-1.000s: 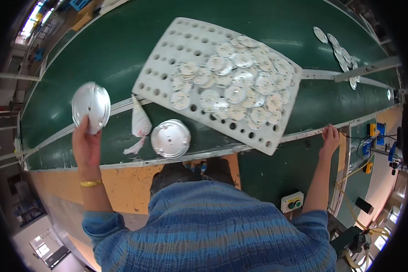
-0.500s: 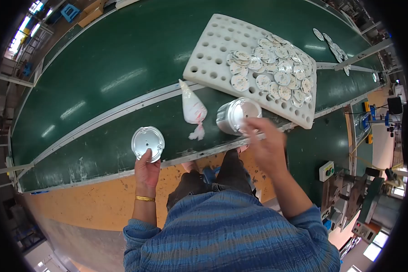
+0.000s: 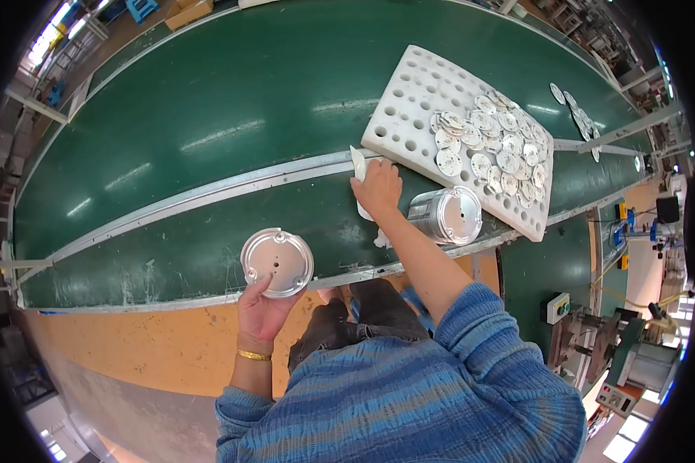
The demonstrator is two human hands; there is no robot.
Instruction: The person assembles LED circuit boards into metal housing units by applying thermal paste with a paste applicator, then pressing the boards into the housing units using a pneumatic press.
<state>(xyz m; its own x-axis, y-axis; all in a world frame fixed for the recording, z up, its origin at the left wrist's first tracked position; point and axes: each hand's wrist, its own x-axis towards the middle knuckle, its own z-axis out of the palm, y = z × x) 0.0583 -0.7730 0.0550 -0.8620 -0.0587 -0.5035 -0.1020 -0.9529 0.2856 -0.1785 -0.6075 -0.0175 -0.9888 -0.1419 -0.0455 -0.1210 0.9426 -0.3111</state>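
My left hand (image 3: 264, 315) grips a round silver metal cup-shaped part (image 3: 284, 262) by its lower edge, thumb on its face, near the front edge of the bench. The face has a small centre hole and notches around the rim. My right hand (image 3: 380, 187) is closed around a white piping bag (image 3: 358, 163) lying on the bench. Its pointed tip shows beyond my fingers and its knotted end below; the middle is hidden. Right of that hand, a stack of similar silver metal parts (image 3: 462, 216) lies on its side.
Behind the stack, a white board with holes (image 3: 400, 114) bears a pile of round white circuit boards (image 3: 508, 160). More discs (image 3: 579, 116) lie at the far right. A metal rail (image 3: 208, 191) runs along the green bench (image 3: 170, 239). A green-button switch box (image 3: 557, 309) is at right.
My right hand has moved left from the stack of metal parts onto the piping bag and closed on it. My left hand still holds its metal part. The whole view has shifted.
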